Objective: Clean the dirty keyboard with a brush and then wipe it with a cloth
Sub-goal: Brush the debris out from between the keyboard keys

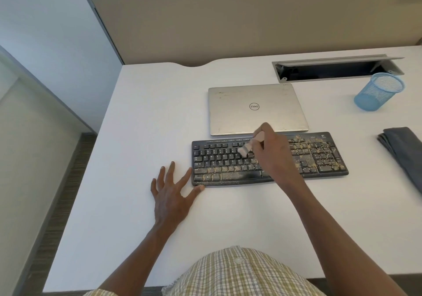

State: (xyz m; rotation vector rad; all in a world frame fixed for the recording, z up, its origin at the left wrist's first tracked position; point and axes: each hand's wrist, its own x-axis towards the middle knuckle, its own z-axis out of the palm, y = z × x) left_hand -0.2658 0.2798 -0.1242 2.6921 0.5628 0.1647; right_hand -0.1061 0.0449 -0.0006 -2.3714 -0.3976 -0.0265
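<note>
A black keyboard (319,158) lies on the white desk (141,117), with tan dust over its bottom rows and right side. My right hand (271,151) holds a small pale brush (247,147) with its bristles down on the upper middle keys. My left hand (171,188) rests flat on the desk with fingers spread, and its thumb and index fingertip touch the keyboard's left front corner. A folded dark grey cloth (404,149) lies at the desk's right edge, partly cut off by the frame.
A shut silver laptop (255,108) lies just behind the keyboard. A blue mesh pen cup (379,92) stands at the back right, in front of an open cable tray (335,69). A beige partition (228,26) rises behind the desk.
</note>
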